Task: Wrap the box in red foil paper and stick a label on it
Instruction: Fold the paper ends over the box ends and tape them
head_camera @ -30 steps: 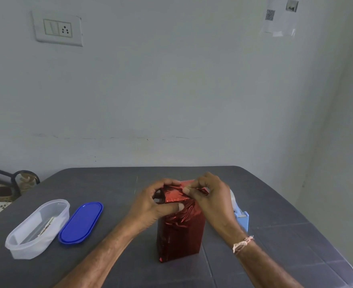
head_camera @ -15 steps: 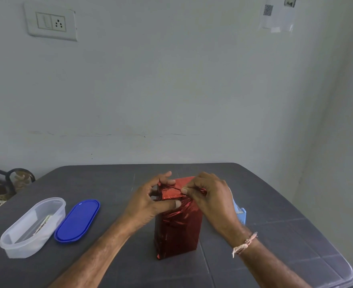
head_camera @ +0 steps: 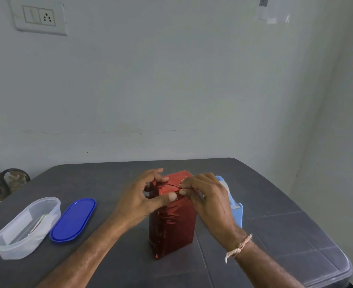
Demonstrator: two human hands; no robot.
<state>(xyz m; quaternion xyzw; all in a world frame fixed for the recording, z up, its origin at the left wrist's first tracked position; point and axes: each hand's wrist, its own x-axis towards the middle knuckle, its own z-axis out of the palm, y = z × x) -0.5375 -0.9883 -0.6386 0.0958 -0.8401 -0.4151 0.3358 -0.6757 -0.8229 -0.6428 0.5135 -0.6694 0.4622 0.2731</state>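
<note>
**A tall red foil-wrapped box (head_camera: pixel 172 223) is held at its top folds, low in the centre of the frame.**

The box is stood on end on the dark grey tabletop (head_camera: pixel 265 235). Its upper left corner is taken in the grip of the left hand (head_camera: pixel 138 196), with the thumb pressed on the front face and the fingers curled over the top. The foil at the top front edge is pinched in the narrow grip of the right hand (head_camera: pixel 208 196), whose wrist is ringed by a pale thread bracelet (head_camera: pixel 239 246). A light blue plastic tape dispenser (head_camera: pixel 237 210) is seen just behind the right hand. Well apart, at lower left, a blue oval plastic lid (head_camera: pixel 73 220) is laid just beside a clear oval plastic container (head_camera: pixel 25 227). A white switch plate (head_camera: pixel 39 17) is mounted at upper left.
</note>
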